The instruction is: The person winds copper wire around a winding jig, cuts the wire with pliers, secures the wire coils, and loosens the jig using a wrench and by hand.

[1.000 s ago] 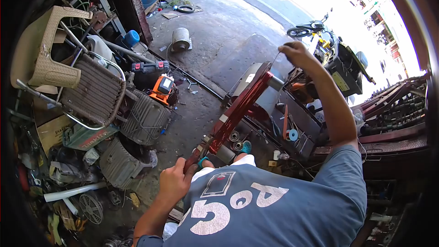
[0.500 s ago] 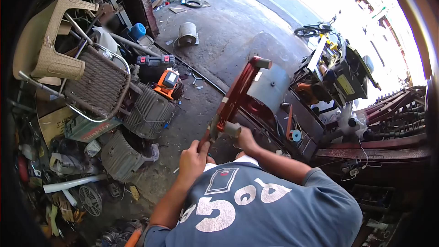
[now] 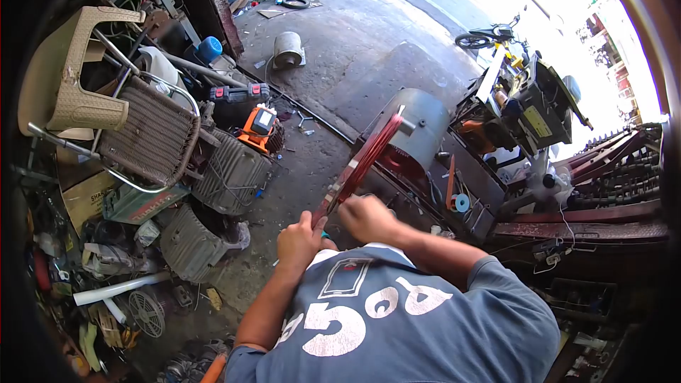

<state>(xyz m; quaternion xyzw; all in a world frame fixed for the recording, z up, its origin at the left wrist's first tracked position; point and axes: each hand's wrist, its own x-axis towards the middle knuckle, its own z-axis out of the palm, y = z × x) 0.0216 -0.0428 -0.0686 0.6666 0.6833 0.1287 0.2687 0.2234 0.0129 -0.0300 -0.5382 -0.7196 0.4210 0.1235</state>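
Around the near end of a long form wound with red copper wire (image 3: 363,163), my left hand (image 3: 299,241) is closed. The winding slants up and away toward a grey rounded metal housing (image 3: 418,124). Light bands show along the wire. Close to the winding's near end, on its right side, is my right hand (image 3: 367,220), with its fingers curled together. What lies between those fingers is too small or hidden to tell.
At left are a woven metal chair (image 3: 152,131), a beige plastic chair (image 3: 89,110), finned motor casings (image 3: 230,174) and an orange tool (image 3: 257,128). A metal cylinder (image 3: 288,50) stands ahead. To the right are a blue-white roll (image 3: 462,203) and a parked motorcycle (image 3: 489,37).
My right hand has come down from high at the far end to the near end, then moved slightly up and left. The winding has turned in my left hand, which has shifted slightly.
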